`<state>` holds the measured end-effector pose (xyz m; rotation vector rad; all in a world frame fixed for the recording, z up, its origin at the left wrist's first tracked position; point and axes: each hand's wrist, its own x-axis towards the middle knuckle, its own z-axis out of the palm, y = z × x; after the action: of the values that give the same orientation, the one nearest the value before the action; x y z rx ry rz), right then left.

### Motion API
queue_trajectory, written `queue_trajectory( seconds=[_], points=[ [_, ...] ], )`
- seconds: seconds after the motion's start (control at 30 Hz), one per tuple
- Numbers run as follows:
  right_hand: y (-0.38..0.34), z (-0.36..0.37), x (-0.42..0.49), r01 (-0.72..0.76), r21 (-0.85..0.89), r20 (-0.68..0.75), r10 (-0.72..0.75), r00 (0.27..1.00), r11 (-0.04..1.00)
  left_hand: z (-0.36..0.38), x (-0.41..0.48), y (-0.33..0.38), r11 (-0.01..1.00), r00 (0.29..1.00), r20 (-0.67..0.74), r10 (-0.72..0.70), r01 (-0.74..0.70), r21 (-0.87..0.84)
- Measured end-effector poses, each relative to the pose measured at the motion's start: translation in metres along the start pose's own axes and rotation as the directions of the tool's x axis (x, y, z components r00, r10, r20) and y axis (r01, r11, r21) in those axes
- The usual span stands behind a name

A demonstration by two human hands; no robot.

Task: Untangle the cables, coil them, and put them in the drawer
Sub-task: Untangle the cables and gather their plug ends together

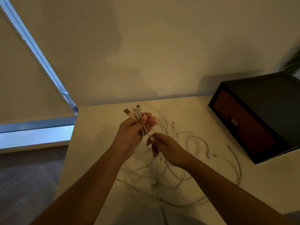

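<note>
Three plug ends (pixel 133 113) stick up from my left hand (pixel 133 133), whose fingers curl round their leads. My right hand (pixel 168 149) pinches one white lead just below it, thumb against forefinger. Under both hands the tangled cables (pixel 164 169) sprawl across the pale table (pixel 92 143). To the right stands a dark drawer unit (pixel 259 120), well apart from my hands.

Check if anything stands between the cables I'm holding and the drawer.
The drawer looks shut, and the held cables run into the tangle on the table. Only loose cable lies between.
</note>
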<state>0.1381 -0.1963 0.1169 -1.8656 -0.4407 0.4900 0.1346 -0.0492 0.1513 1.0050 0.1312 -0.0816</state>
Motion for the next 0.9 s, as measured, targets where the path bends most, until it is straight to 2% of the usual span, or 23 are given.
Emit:
queue_trajectory(
  seconds=[0.07,0.23,0.4,0.5,0.67,0.8,0.9],
  points=[
    [-0.005,0.004,0.0,0.029,-0.034,-0.005,-0.029,1.0,0.999,-0.001,0.0,0.002,1.0,1.0,-0.027,-0.001,0.001,0.004],
    [-0.014,0.008,0.008,0.044,-0.137,-0.168,-0.068,0.983,0.99,0.001,-0.001,0.002,1.0,1.0,-0.028,-0.006,0.007,0.028],
    [-0.017,0.002,0.01,-0.036,-0.051,-0.111,0.031,0.993,0.998,-0.005,-0.001,0.002,0.998,1.0,0.025,-0.009,0.007,0.063],
    [-0.023,0.005,0.008,-0.026,-0.03,-0.058,0.024,0.998,0.999,-0.005,-0.001,0.002,0.99,0.999,-0.022,0.043,-0.039,0.136],
    [-0.028,0.009,0.01,0.002,-0.019,-0.151,-0.005,0.989,1.0,-0.002,-0.002,-0.001,0.968,0.995,-0.036,0.088,-0.077,0.237],
    [-0.029,0.007,0.013,-0.041,-0.021,-0.128,0.038,0.991,0.999,0.001,-0.003,-0.005,0.937,0.98,-0.054,0.189,-0.164,0.309],
    [-0.026,0.008,0.014,-0.052,-0.047,-0.135,0.045,0.99,0.998,0.005,-0.002,0.0,0.954,0.97,-0.089,0.226,-0.202,0.223]
  ],
)
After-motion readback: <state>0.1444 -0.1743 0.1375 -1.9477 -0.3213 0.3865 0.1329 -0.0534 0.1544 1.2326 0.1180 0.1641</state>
